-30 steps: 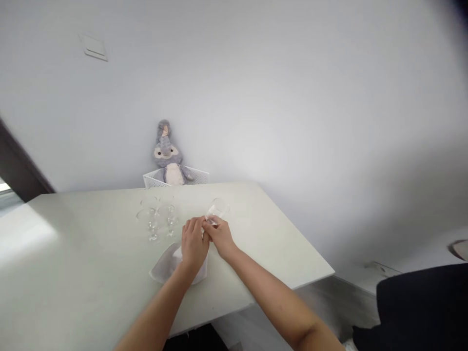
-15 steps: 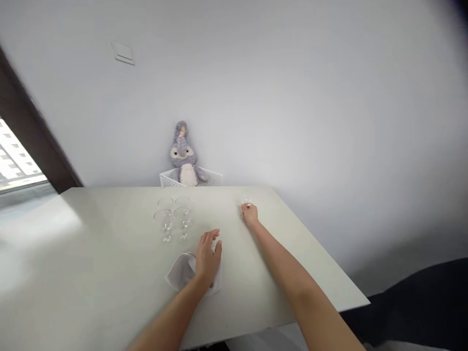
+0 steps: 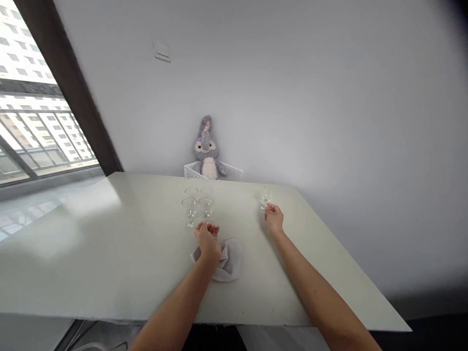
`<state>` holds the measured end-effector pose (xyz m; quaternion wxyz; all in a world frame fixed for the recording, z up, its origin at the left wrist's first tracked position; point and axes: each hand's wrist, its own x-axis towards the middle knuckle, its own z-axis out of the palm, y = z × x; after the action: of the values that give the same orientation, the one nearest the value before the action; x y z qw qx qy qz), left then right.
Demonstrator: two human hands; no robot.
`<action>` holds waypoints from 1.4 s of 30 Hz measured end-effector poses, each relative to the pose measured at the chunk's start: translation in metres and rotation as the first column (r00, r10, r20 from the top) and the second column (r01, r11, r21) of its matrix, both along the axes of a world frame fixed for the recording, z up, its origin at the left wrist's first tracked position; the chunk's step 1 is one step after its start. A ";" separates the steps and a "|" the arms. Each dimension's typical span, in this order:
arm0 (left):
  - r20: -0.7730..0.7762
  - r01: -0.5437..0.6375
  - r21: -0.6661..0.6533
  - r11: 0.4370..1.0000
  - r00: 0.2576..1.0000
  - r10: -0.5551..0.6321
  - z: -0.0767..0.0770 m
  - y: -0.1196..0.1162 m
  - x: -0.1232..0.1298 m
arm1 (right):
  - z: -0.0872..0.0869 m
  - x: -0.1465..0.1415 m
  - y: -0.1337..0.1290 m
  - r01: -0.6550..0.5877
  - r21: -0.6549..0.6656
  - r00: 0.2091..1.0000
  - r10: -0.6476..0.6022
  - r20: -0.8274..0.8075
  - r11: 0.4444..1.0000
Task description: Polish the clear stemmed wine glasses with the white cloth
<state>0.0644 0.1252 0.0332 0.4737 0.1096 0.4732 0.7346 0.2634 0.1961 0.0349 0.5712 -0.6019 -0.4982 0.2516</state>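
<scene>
— Glass (image 3: pixel 265 197) on the right: where does it stand, exactly?

— Upright on the white table (image 3: pixel 109 243), far right of the middle, well apart from the others. The right hand (image 3: pixel 274 218) is just near of it, fingertips curled in toward the stem; whether they touch it or grip it, I cannot tell, it is too small.

— And the left hand (image 3: pixel 207 240)?

— It lies over the near-left part of a grey cloth (image 3: pixel 228 261) crumpled on the table, fingers loosely spread and pointing away, toward the cluster of glasses. It holds nothing that I can see; the fingertips end just short of the closest glass.

— How many glasses in that cluster?

— Four glasses (image 3: pixel 197 204), in two rows of two, all upright, left of the lone one. The near pair shows clearly; the far pair is faint.

— Anything behind them?

— A white basket (image 3: pixel 234 173) at the far edge against the wall, with a grey plush toy (image 3: pixel 206 148) sitting in it. A window (image 3: pixel 32 107) runs along the left.
</scene>
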 end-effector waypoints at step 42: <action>-0.155 0.648 0.319 0.692 0.756 -0.636 0.007 -0.017 0.017 | 0.050 -0.062 -0.132 -0.637 -0.172 0.742 0.658 0.128 0.752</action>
<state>0.0811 0.1085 0.0405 0.6647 0.3630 0.2727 0.5934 0.2018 0.0645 0.0853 0.3640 -0.4438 -0.7103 0.4074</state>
